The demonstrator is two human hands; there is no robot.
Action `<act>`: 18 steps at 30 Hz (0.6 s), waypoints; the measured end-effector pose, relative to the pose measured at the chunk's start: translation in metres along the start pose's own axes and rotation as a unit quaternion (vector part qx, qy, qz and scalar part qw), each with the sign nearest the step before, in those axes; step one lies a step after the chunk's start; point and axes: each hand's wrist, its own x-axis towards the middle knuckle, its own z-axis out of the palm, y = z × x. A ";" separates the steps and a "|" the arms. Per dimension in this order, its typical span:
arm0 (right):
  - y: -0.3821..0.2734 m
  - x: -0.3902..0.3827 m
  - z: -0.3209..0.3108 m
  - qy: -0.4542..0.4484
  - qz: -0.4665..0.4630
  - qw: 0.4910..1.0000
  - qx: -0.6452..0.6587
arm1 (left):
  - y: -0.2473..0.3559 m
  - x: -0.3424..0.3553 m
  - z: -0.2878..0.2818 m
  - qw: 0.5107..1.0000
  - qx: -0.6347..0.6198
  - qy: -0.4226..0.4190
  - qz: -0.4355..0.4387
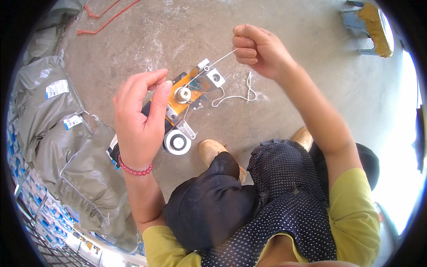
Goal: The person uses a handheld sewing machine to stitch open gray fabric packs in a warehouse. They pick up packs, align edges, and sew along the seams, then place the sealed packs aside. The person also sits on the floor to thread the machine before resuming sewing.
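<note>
My left hand (138,119) grips a hand-held orange and black sewing machine (184,104) with silver metal parts and a round wheel at its near end. The thumb and forefinger sit by a small silver bobbin on its top. My right hand (257,50) is raised beyond it, fingers pinched on a white thread (222,58) that runs taut from the machine's far end. A loose tail of the same thread (242,94) hangs down in loops below that hand. A red bead bracelet (135,170) circles my left wrist.
Grey-green sacks with white and blue labels (58,129) are piled at the left. The floor is bare concrete (178,31), with orange cord (106,18) at the top left and a blue stool with a yellow seat (371,26) at the top right. My knees and tan shoes (213,151) are below.
</note>
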 end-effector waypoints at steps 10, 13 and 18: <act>-0.023 -0.007 0.043 -0.056 -0.098 0.877 -0.467 | -0.002 -0.015 -0.003 0.998 0.013 -0.050 -0.020; -0.024 -0.010 0.050 -0.054 -0.065 0.836 -0.542 | 0.000 -0.009 0.002 0.997 0.016 -0.069 -0.015; -0.015 -0.019 0.036 -0.109 -0.018 0.772 -0.626 | 0.004 -0.005 0.014 0.997 -0.007 -0.078 -0.004</act>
